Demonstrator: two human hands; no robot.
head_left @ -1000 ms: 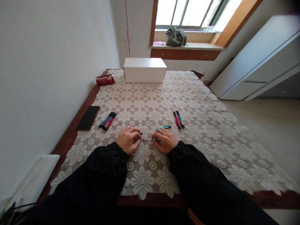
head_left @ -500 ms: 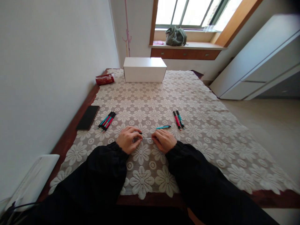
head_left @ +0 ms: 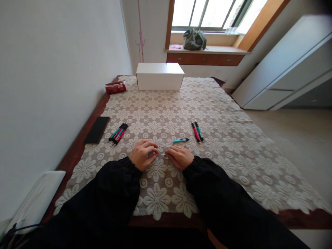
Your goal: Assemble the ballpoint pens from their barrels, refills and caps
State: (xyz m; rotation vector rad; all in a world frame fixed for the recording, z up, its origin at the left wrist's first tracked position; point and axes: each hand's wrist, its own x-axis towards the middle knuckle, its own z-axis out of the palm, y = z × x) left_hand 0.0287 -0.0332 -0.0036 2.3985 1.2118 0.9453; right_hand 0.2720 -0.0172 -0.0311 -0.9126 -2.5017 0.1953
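My two hands have drawn closer together over the last second: a thin pale rod (head_left: 162, 154), which showed as a longer stretch between them, is now only a short sliver in the gap between my fingertips. I judge this to be a pen refill sliding into a barrel, so the joining looks nearly done, though the barrel itself is hidden. My left hand (head_left: 142, 154) is curled nearly closed, knuckles up, resting on the lace tablecloth (head_left: 233, 152), and pinches one end of the rod. My right hand (head_left: 179, 156) is curled the same way, pinching the other end; what else either hand holds I cannot tell. Just beyond my right hand lies a single teal pen (head_left: 181, 140), apart from my fingers. Further right of it lie two pens (head_left: 197, 131), one red and one teal, side by side. Beyond and to the left of my left hand is a small bundle of pens (head_left: 118, 133), red, teal and black, touching one another. Further left, at the table's edge, is a black phone (head_left: 97, 130). Far ahead of both hands stands a closed white box (head_left: 160, 76), its contents not visible, with a red packet (head_left: 115, 87) to its left. A dark green bag (head_left: 194, 40) sits on the windowsill beyond, its contents also hidden.
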